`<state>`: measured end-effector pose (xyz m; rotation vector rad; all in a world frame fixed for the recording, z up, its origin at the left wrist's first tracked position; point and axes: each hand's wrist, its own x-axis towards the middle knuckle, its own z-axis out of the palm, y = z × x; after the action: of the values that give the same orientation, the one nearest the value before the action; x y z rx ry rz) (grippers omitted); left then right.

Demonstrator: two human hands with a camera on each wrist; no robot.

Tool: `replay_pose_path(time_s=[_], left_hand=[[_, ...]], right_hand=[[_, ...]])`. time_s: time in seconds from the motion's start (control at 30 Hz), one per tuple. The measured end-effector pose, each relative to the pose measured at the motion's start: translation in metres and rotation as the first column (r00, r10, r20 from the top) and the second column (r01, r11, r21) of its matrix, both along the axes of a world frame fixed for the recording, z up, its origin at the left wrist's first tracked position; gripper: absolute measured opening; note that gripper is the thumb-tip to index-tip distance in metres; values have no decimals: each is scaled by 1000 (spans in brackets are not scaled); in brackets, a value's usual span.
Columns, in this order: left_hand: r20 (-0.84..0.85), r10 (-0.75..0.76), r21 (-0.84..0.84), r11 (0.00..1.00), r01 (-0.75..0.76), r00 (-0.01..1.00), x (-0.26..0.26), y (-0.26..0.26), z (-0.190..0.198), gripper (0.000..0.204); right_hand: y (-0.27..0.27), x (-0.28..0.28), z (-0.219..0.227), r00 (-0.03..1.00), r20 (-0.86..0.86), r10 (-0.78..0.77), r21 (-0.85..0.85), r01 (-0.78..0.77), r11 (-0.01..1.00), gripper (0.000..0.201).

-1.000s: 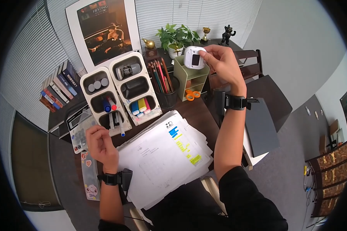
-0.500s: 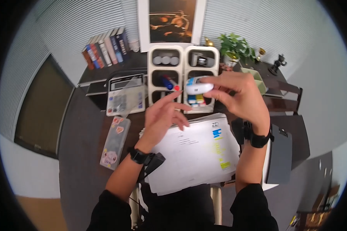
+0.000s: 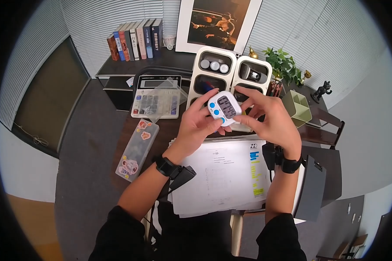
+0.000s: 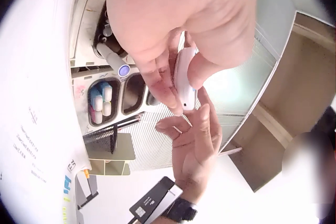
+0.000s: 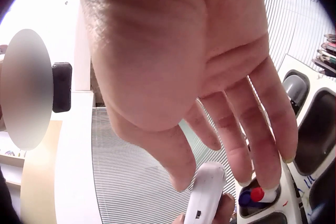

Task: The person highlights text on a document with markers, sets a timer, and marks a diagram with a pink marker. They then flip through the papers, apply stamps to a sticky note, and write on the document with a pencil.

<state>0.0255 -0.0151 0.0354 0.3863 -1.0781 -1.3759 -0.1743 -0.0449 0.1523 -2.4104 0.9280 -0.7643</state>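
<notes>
A white digital timer (image 3: 227, 108), with dark digits on its display and blue buttons, is held up before me, above the paper stack. My left hand (image 3: 191, 132) grips it, thumb on the front near a blue button and fingers behind. Side-on in the left wrist view, the timer (image 4: 184, 79) sits between that thumb and fingers. My right hand (image 3: 274, 119) is at its right edge with fingers spread. In the right wrist view, the right thumb (image 5: 181, 169) is beside the timer's end and nothing is clasped in that hand.
Behind the hands stand two cream organisers (image 3: 234, 65) with pens and small items. A calculator (image 3: 157, 96) and a stickered clear case (image 3: 137, 150) lie on the left. Papers (image 3: 217, 182) cover the front; a green holder (image 3: 297, 108) stands right.
The right hand brought the timer from above the green holder to the middle. The left hand came up and took hold of it, display now facing me. The right fingers have loosened and spread.
</notes>
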Motion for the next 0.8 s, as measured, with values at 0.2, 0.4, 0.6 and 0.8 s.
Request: replay_pose_path(time_s=[0.2,0.4,0.6,0.8], left_hand=[[79,61,-54,997,-57,995,-7,4,5,74],[123,-34,28,999,31,992,-6,7,4,68],[170,-1,-16,1000,4,986,-6,8,5,63],[164,15,-23,1000,-11,986,-10,9,5,60]], right_hand=[[-2,-2,0,999,9,32,49,-32,998,44],[-12,-7,-9,996,74,52,-19,-51,999,28],[-8,-8,-2,993,78,86,23,-88,996,28],[-13,-10,-7,989,86,121,-57,-117,992,26]])
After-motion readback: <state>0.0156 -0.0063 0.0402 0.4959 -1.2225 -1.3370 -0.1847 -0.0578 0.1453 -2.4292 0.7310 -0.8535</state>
